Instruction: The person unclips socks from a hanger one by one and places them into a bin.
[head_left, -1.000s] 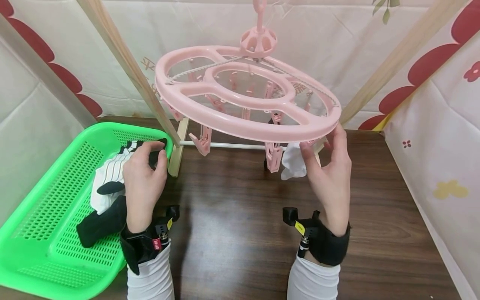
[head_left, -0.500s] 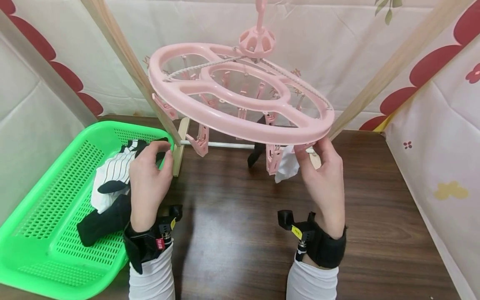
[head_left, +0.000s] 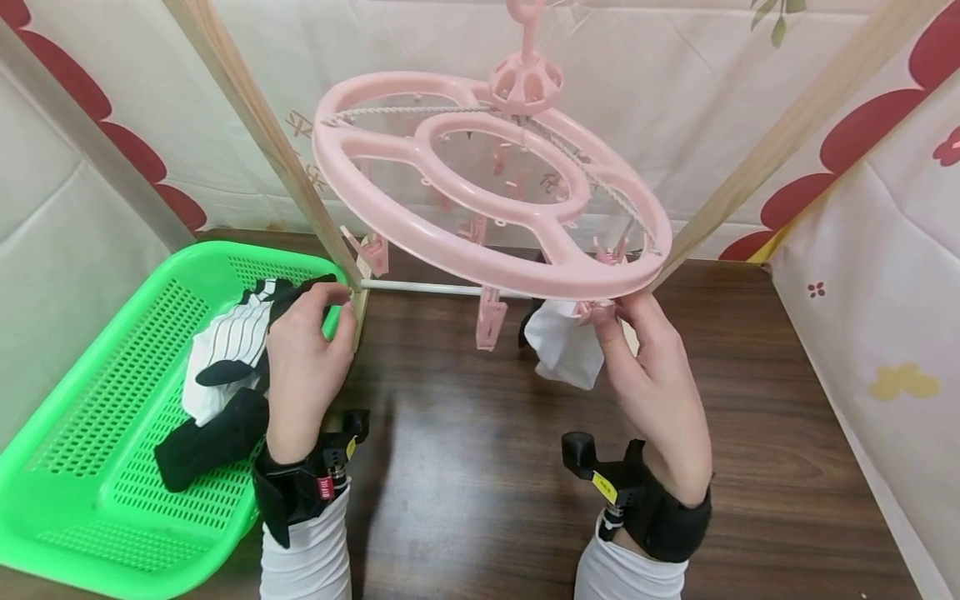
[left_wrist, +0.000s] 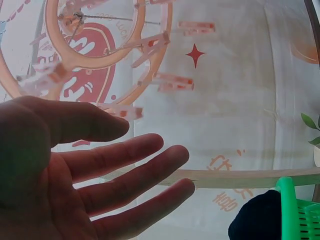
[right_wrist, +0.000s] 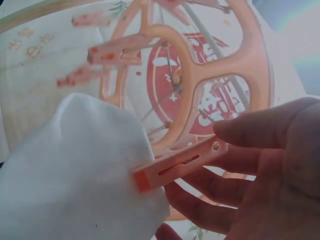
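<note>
At the right side of the pink round hanger (head_left: 450, 254), my right hand (head_left: 652, 387) pinches a pink clothespin (right_wrist: 180, 162) between thumb and fingers. The clothespin's tip meets the edge of a white sock (head_left: 562, 346), which hangs below the ring and fills the lower left of the right wrist view. My left hand (head_left: 307, 367) is held beside the basket with fingers loosely bent; the left wrist view shows nothing in it. Something black, partly hidden, hangs behind the white sock. The hanger tilts down toward my right hand.
On the left stands a green basket (head_left: 82, 379) with a striped sock (head_left: 232, 342) and a black sock (head_left: 213, 437) in it. Wooden posts (head_left: 255, 125) flank the hanger, and a white rod (head_left: 427, 287) runs low behind it. Other clothespins dangle from the ring.
The hanger has turned and tilts more steeply to the right. More of the white sock shows, farther left. My right hand keeps the clothespin; my left hand has drifted slightly right.
</note>
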